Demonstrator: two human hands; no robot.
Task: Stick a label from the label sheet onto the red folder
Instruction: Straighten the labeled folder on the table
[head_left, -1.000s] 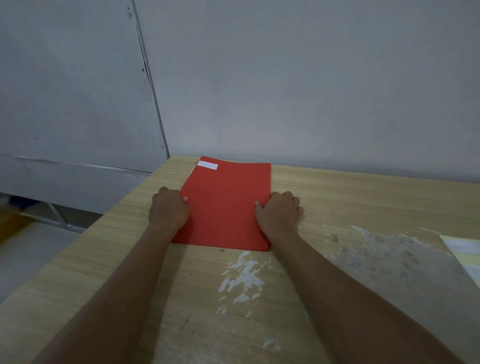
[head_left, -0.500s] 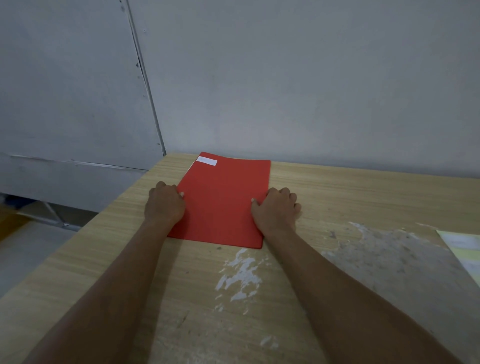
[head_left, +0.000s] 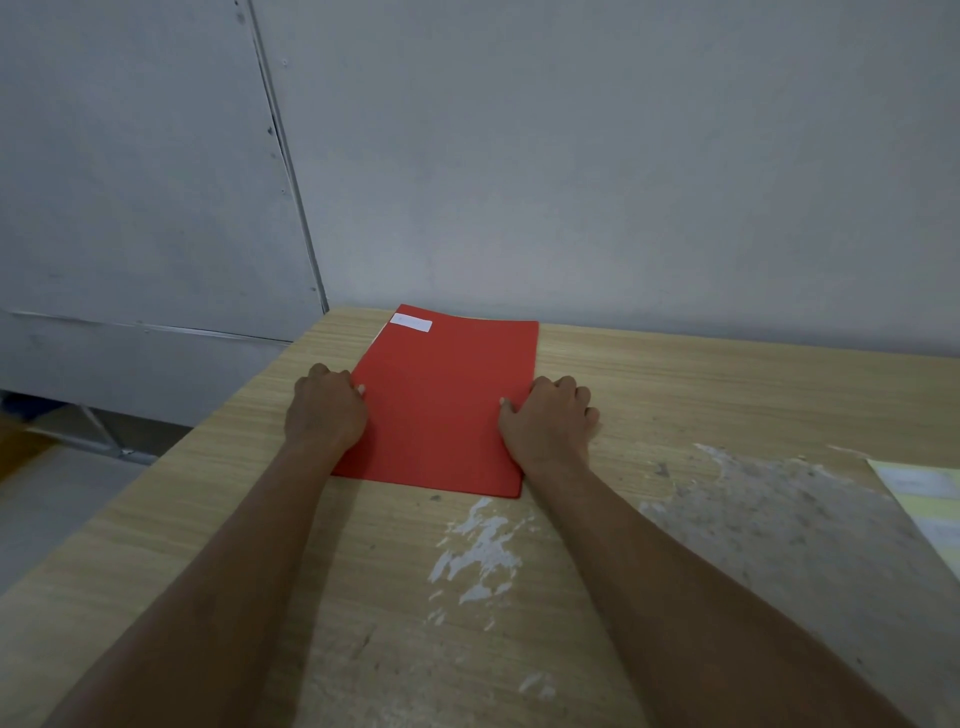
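The red folder (head_left: 441, 405) lies flat on the wooden table (head_left: 727, 395), its far edge close to the wall. A white label (head_left: 411, 322) is stuck at its far left corner. My left hand (head_left: 326, 410) grips the folder's left edge, thumb on top. Over on the right edge sits my right hand (head_left: 545, 418), holding it the same way. The pale yellow label sheet (head_left: 924, 499) lies at the table's right side, partly cut off by the frame.
A grey wall (head_left: 571, 182) stands right behind the table. The table's left edge (head_left: 171, 467) drops to the floor, where a metal frame shows. White paint stains (head_left: 483, 551) and a grey scuffed patch mark the wood near me.
Both hands have slid the folder a little away from me, toward the wall; their grip on its side edges is unchanged.
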